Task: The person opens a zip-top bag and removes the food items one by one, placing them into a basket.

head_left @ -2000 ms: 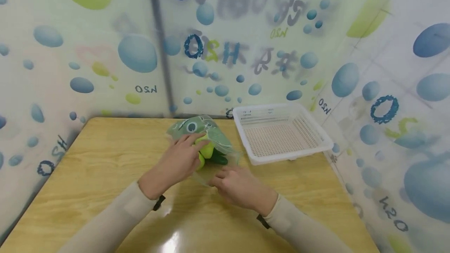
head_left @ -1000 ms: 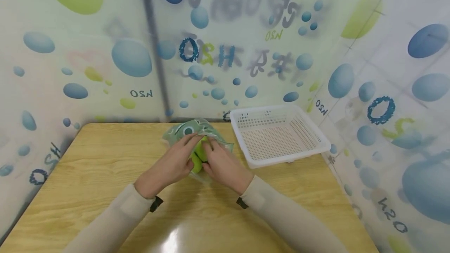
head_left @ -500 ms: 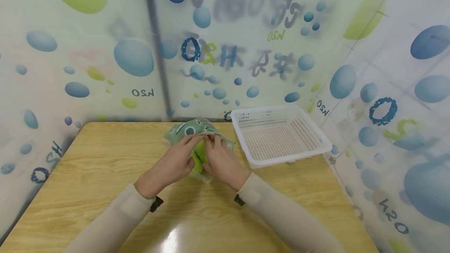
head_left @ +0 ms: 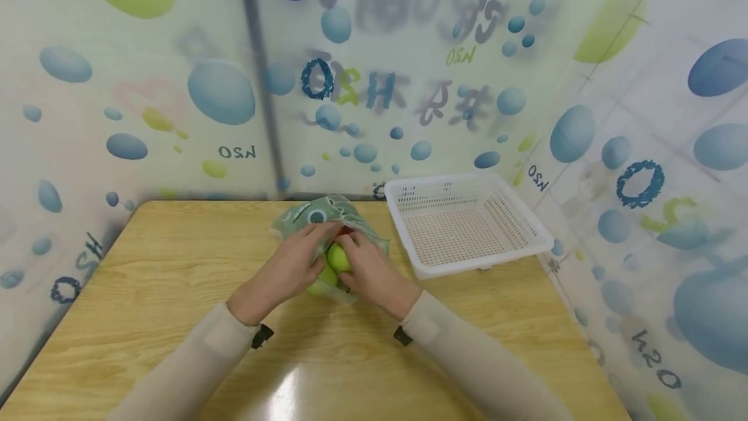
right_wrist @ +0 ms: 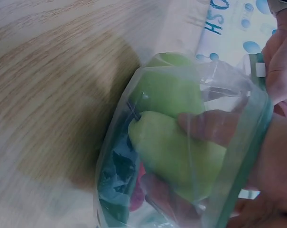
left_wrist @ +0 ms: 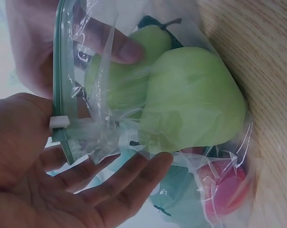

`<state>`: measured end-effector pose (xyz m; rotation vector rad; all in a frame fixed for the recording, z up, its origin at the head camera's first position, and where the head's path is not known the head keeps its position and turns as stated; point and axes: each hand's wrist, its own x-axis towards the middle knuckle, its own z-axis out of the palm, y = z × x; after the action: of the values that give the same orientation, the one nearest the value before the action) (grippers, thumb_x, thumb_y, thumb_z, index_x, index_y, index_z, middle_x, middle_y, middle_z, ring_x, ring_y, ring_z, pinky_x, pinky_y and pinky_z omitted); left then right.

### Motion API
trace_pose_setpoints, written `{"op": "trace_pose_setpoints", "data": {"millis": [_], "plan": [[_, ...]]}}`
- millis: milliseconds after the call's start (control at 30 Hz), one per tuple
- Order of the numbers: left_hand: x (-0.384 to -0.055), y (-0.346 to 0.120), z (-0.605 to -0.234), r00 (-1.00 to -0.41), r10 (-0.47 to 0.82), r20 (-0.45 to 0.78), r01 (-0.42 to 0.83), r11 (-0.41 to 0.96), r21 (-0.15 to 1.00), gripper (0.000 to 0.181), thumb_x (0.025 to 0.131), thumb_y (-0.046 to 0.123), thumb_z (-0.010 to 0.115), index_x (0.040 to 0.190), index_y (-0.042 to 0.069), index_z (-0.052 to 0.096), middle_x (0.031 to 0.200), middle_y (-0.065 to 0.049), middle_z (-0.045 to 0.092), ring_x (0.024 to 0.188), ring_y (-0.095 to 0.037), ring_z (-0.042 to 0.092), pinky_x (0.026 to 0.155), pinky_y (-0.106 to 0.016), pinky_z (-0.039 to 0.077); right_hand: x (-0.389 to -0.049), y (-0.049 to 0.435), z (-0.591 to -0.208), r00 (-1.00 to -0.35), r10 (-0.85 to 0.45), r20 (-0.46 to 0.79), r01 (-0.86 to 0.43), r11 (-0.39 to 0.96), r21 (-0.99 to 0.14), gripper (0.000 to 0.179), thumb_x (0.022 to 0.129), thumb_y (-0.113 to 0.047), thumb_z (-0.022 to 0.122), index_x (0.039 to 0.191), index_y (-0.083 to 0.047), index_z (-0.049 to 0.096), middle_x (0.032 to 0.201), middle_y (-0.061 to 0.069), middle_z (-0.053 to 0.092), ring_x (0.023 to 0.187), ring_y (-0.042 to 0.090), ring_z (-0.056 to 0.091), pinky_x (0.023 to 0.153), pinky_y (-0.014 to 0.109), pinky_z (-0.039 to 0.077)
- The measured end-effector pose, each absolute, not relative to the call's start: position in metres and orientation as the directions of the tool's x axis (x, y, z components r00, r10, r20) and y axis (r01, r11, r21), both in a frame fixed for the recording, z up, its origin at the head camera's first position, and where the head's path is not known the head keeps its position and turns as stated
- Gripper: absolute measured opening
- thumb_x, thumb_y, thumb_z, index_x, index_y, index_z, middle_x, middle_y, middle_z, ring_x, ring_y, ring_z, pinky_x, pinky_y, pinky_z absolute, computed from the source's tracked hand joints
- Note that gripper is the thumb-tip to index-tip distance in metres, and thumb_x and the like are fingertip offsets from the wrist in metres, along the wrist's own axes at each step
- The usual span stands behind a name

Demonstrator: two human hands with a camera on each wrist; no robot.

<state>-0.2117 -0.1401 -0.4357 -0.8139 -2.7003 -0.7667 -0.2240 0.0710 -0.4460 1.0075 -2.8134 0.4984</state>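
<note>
A clear zip bag [head_left: 324, 208] with green print lies on the wooden table. Inside it are green pears [left_wrist: 193, 99], a dark green item [right_wrist: 115, 178] and something red [left_wrist: 226, 185]. My right hand [head_left: 374, 268] reaches into the bag and grips a pear [right_wrist: 169, 147], its thumb on one side and fingers on the other. My left hand [head_left: 286, 271] is at the bag's mouth, fingers mostly straight and spread against the plastic. The green zip edge with a white slider [left_wrist: 59, 122] crosses in front of its palm. Part of the gripped pear is hidden behind my right hand.
A white perforated plastic basket [head_left: 467, 232] stands at the table's back right, beside the bag. Patterned curtain-like walls [head_left: 175, 83] border the table [head_left: 193, 265] at the back and sides.
My right hand has moved from the bag's near right edge up and left into its mouth, onto a pear. The pears have shifted, and red now shows between the hands. My left hand stays at the bag.
</note>
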Motion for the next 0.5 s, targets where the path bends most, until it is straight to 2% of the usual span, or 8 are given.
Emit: {"op": "trace_pose_setpoints", "data": {"millis": [133, 333, 500], "plan": [[-0.214, -0.141, -0.435, -0.835, 0.439, 0.332, 0.548, 0.716, 0.432, 0.071, 0.101, -0.014, 0.073, 0.169, -0.001, 0.055, 0.164, -0.023, 0.067, 0.146, -0.047, 0.069, 0.116, -0.062, 0.062, -0.221, 0.073, -0.438, -0.765, -0.602, 0.226, -0.643, 0.707, -0.295, 0.064, 0.099, -0.015, 0.095, 0.154, -0.001, 0.064, 0.151, 0.023, 0.069, 0.125, 0.033, 0.077, 0.106, 0.046, 0.069], [-0.216, -0.142, -0.436, -0.841, 0.423, 0.337, 0.539, 0.713, 0.448, 0.068, 0.104, -0.013, 0.071, 0.169, -0.001, 0.055, 0.161, -0.026, 0.069, 0.141, -0.049, 0.072, 0.112, -0.062, 0.064, -0.216, 0.080, -0.425, -0.733, -0.610, 0.300, -0.680, 0.652, -0.336, 0.069, 0.095, -0.008, 0.096, 0.156, -0.002, 0.064, 0.155, 0.024, 0.068, 0.126, 0.036, 0.079, 0.107, 0.048, 0.069], [-0.216, -0.142, -0.437, -0.858, 0.404, 0.319, 0.513, 0.722, 0.465, 0.065, 0.103, -0.013, 0.071, 0.165, -0.002, 0.057, 0.152, -0.030, 0.072, 0.134, -0.050, 0.075, 0.107, -0.062, 0.066, -0.211, 0.090, -0.407, -0.728, -0.602, 0.328, -0.686, 0.639, -0.349, 0.071, 0.098, -0.012, 0.096, 0.160, -0.005, 0.062, 0.156, 0.021, 0.068, 0.126, 0.035, 0.079, 0.107, 0.048, 0.069]]}}
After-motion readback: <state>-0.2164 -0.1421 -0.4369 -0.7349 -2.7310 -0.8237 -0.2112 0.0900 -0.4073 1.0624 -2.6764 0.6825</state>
